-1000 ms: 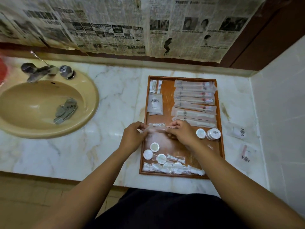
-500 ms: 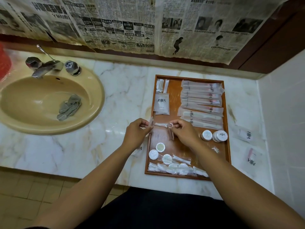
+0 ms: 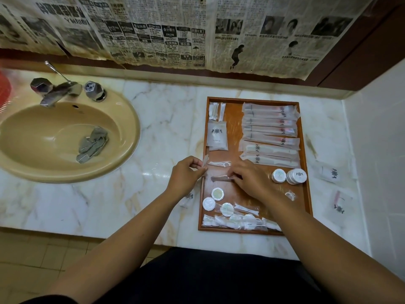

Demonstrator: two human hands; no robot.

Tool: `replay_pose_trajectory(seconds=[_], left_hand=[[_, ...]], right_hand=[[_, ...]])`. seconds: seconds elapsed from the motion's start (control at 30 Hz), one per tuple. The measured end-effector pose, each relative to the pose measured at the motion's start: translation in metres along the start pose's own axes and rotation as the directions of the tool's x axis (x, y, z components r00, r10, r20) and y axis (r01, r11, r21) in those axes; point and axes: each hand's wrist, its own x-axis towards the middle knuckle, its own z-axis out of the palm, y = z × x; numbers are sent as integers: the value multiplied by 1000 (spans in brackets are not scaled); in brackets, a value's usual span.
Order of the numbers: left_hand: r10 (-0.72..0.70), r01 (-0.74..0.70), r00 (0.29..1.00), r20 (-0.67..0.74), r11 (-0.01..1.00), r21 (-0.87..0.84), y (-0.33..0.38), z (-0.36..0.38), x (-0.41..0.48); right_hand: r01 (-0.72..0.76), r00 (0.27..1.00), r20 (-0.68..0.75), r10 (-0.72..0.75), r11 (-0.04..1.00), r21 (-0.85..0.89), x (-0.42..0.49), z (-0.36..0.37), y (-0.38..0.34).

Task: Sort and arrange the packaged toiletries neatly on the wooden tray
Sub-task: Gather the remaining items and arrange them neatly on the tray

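Two slim packets on the wooden tray (image 3: 234,132). Far packet (image 3: 219,163) pinched at its clear end between thumb and forefinger of left hand (image 3: 186,174). Near packet (image 3: 220,177) held at its end under curled fingers of right hand (image 3: 252,181). Beyond both grips, flat sachet (image 3: 217,137) and long wrapped packs (image 3: 271,132). Just right of the right grip, round tins (image 3: 289,175). Nearer than the grips, loose discs (image 3: 217,193). Well left, sink (image 3: 32,132) with cloth (image 3: 92,143).

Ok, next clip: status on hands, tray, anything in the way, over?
Left hand pinching small clear packet at left edge of wooden tray. Right hand pinching floss-pick packet over it. Nothing blocking; two sachets off-tray on counter, right side.
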Motion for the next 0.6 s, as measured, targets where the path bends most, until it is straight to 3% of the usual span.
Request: replay_pose_trajectory(seconds=[0.17, 0.27, 0.4, 0.6], left_hand=[[8, -8, 1000, 6, 1000, 12, -2, -1, 1], [6, -6, 1000, 5, 1000, 19, -2, 0, 3], [8, -8, 1000, -6, 1000, 20, -3, 1, 4], [-9, 11, 1000, 29, 997, -77, -6, 4, 5]], right_hand=[[87, 990, -92, -107, 977, -197, 1, 10, 8], [58, 980, -179, -91, 981, -184, -8, 13, 5], [103, 974, -175, -141, 972, -211, -15, 28, 8], [61, 971, -215, -105, 977, -205, -6, 29, 4]])
